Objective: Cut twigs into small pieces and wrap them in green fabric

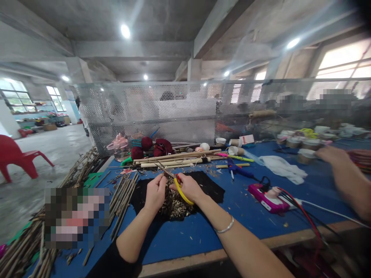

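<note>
My right hand (189,187) is closed around a pair of scissors (182,191) with yellow and red handles. Their blades point up and to the left, away from me. Close beside them, my left hand (155,192) is closed in a pinch; what sits between its fingers is too small to make out. Under both hands lies a heap of small cut twig pieces (176,206) on a black cloth (211,188). Just left of the cloth, a bundle of thin twigs (123,200) rests on the blue table (185,239).
Bamboo sticks (176,160) and dark red balls lie along the back, before a perforated metal screen (174,112). A blue glue gun (239,169), a magenta power strip (269,199) and cables are at right. Another person's arm (344,173) reaches in there. Long twigs (37,239) cover the left edge.
</note>
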The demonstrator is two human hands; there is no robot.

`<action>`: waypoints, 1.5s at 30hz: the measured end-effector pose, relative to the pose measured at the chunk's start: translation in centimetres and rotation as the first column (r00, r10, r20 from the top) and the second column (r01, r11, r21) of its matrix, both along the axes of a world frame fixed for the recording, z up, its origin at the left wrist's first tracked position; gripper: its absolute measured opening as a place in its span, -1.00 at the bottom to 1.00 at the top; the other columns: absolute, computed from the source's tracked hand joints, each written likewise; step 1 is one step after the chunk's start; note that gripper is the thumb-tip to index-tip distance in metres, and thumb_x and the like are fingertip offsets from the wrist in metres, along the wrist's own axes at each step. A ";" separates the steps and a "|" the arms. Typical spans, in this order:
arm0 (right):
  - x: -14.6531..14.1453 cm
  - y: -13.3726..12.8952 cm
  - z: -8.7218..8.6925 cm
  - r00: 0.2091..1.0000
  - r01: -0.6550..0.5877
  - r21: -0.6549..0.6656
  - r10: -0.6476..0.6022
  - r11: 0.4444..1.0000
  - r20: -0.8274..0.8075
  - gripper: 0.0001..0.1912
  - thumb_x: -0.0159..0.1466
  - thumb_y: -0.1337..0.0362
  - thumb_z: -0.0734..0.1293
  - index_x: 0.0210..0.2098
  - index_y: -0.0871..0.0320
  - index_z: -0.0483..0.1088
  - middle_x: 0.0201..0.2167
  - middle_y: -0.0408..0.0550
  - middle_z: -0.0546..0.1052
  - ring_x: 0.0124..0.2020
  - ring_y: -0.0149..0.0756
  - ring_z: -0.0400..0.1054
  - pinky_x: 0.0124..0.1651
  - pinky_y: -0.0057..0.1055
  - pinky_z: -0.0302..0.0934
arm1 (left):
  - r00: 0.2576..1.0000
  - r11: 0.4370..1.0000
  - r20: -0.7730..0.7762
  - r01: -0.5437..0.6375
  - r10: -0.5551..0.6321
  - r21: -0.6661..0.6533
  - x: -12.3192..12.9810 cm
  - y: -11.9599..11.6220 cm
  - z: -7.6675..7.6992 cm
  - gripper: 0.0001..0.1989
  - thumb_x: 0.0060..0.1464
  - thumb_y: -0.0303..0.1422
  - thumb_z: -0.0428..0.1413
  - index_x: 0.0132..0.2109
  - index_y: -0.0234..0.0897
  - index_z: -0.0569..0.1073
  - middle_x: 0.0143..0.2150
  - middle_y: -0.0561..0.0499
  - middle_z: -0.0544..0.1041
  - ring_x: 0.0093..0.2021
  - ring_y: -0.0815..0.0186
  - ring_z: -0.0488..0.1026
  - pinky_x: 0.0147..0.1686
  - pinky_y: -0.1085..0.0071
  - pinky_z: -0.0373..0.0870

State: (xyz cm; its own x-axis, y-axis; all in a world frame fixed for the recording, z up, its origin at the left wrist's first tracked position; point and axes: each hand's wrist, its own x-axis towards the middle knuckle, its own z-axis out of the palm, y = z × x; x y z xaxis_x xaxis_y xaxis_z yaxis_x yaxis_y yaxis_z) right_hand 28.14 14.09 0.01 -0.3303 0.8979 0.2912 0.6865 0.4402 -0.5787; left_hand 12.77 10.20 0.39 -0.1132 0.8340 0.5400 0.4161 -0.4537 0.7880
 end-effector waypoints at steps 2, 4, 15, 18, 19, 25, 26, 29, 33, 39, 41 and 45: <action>0.0 0.0 0.0 1.000 0.005 -0.002 -0.005 1.000 0.013 -0.57 0.07 -0.12 0.29 -0.48 0.14 0.22 -0.58 -0.20 0.30 -0.58 -0.47 0.06 -0.49 -0.54 -0.08 | 1.000 1.000 0.017 0.022 -0.021 -0.012 -0.1 0.0 0.0 -0.70 0.14 -0.29 -0.11 -0.33 -0.34 0.45 -0.49 0.05 0.41 -0.41 0.35 0.32 -0.35 0.49 0.22; 0.1 0.0 0.1 1.000 0.010 0.002 -0.010 1.000 0.027 -0.57 0.07 -0.13 0.28 -0.49 0.14 0.22 -0.59 -0.21 0.29 -0.58 -0.47 0.04 -0.49 -0.54 -0.09 | 0.999 0.999 0.038 0.034 -0.033 -0.016 -0.1 0.0 0.0 -0.70 0.14 -0.30 -0.11 -0.24 -0.35 0.47 -0.44 0.03 0.44 -0.37 0.34 0.34 -0.31 0.47 0.23; 0.1 -0.3 0.4 0.998 0.045 0.040 -0.046 0.998 0.038 -0.60 0.06 -0.01 0.34 -0.26 0.14 0.26 -0.43 -0.12 0.42 -0.42 -0.34 0.27 -0.39 -0.50 0.00 | 0.937 0.981 0.319 0.178 -0.146 -0.076 0.1 0.8 -0.6 -0.62 0.16 -0.14 -0.12 -0.01 -0.32 0.24 -0.59 0.17 0.23 -0.60 0.45 0.13 -0.56 0.52 0.08; 0.1 -0.3 0.3 1.000 0.019 0.006 -0.019 1.000 -0.006 -0.56 0.03 0.04 0.38 -0.20 0.13 0.24 -0.33 -0.08 0.43 -0.35 -0.31 0.31 -0.32 -0.48 0.05 | 0.911 0.972 0.374 0.219 -0.173 -0.083 0.2 0.9 -0.7 -0.72 0.14 -0.13 -0.09 -0.23 -0.28 0.24 -0.57 0.17 0.25 -0.62 0.49 0.11 -0.59 0.54 0.06; 0.0 -0.3 0.3 1.000 0.009 0.004 -0.009 1.000 -0.019 -0.54 0.02 0.06 0.40 -0.19 0.13 0.24 -0.31 -0.07 0.43 -0.32 -0.31 0.31 -0.30 -0.47 0.06 | 0.903 0.968 0.388 0.237 -0.186 -0.087 0.3 0.9 -0.7 -0.73 0.13 -0.13 -0.08 -0.28 -0.28 0.23 -0.56 0.17 0.25 -0.62 0.50 0.11 -0.60 0.55 0.06; -0.3 -0.5 0.2 0.997 -0.045 0.011 0.046 0.999 -0.067 -0.51 -0.01 0.07 0.42 -0.16 0.13 0.25 -0.30 -0.07 0.42 -0.32 -0.32 0.29 -0.30 -0.47 0.07 | 0.916 0.966 0.344 0.247 -0.206 -0.080 0.3 0.8 -0.6 -0.77 0.05 -0.20 0.04 -0.33 -0.31 0.29 -0.54 0.15 0.26 -0.55 0.49 0.19 -0.53 0.55 0.16; -0.3 -0.5 0.3 0.997 -0.048 0.007 0.048 0.999 -0.062 -0.51 0.00 0.06 0.42 -0.17 0.14 0.25 -0.32 -0.08 0.42 -0.35 -0.33 0.29 -0.32 -0.48 0.06 | 0.919 0.966 0.340 0.243 -0.200 -0.090 0.3 0.7 -0.5 -0.77 0.05 -0.20 0.05 -0.35 -0.31 0.30 -0.56 0.16 0.25 -0.57 0.50 0.17 -0.55 0.56 0.14; -0.1 -0.6 0.6 1.000 -0.029 -0.009 0.029 1.000 -0.006 -0.56 0.02 -0.01 0.38 -0.26 0.15 0.26 -0.44 -0.14 0.39 -0.46 -0.40 0.21 -0.41 -0.51 0.00 | 0.922 0.967 0.346 0.225 -0.172 -0.118 0.1 0.6 -0.1 -0.75 0.02 -0.19 0.06 -0.39 -0.31 0.29 -0.62 0.19 0.20 -0.64 0.51 0.12 -0.62 0.56 0.07; 0.1 -0.5 0.6 0.999 -0.016 -0.035 0.017 0.999 0.030 -0.59 0.05 -0.08 0.32 -0.43 0.15 0.22 -0.57 -0.23 0.28 -0.56 -0.47 0.06 -0.49 -0.52 -0.07 | 0.938 0.978 0.324 0.173 -0.127 -0.117 0.2 0.4 0.1 -0.75 0.00 -0.20 0.07 -0.42 -0.31 0.29 -0.65 0.20 0.20 -0.66 0.51 0.13 -0.63 0.56 0.08; 0.1 0.2 -0.1 0.995 -0.088 -0.070 0.084 0.994 -0.048 -0.56 0.08 -0.10 0.27 -0.52 0.18 0.20 -0.61 -0.26 0.22 -0.56 -0.49 0.02 -0.50 -0.54 -0.06 | 0.955 0.991 0.292 0.079 -0.044 -0.111 0.2 0.1 0.0 -0.73 0.00 -0.17 0.07 -0.43 -0.31 0.33 -0.66 0.20 0.20 -0.67 0.51 0.12 -0.63 0.55 0.07; 0.3 0.5 -0.1 0.995 -0.095 -0.076 0.092 0.993 -0.039 -0.56 0.09 -0.11 0.26 -0.53 0.18 0.20 -0.62 -0.26 0.21 -0.56 -0.49 0.02 -0.50 -0.53 -0.06 | 0.952 0.989 0.303 0.084 -0.043 -0.125 0.2 0.1 0.1 -0.72 0.00 -0.16 0.06 -0.45 -0.31 0.33 -0.67 0.20 0.19 -0.68 0.51 0.12 -0.64 0.56 0.06; 1.1 0.4 0.7 0.990 -0.142 -0.118 0.142 0.983 -0.009 -0.54 0.10 -0.11 0.24 -0.56 0.19 0.19 -0.63 -0.26 0.18 -0.57 -0.49 0.00 -0.52 -0.53 -0.08 | 0.938 0.979 0.342 0.124 -0.063 -0.159 0.3 0.1 0.2 -0.69 -0.01 -0.14 0.06 -0.47 -0.32 0.32 -0.69 0.19 0.21 -0.70 0.52 0.11 -0.67 0.56 0.04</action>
State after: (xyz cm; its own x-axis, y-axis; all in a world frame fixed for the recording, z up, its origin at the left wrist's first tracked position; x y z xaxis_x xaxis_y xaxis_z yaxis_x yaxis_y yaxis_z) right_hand 29.27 14.46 0.67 -0.4565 0.8700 0.1860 0.6215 0.4615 -0.6331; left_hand 13.03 10.26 0.56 -0.1783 0.9274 0.3288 0.0778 -0.3198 0.9443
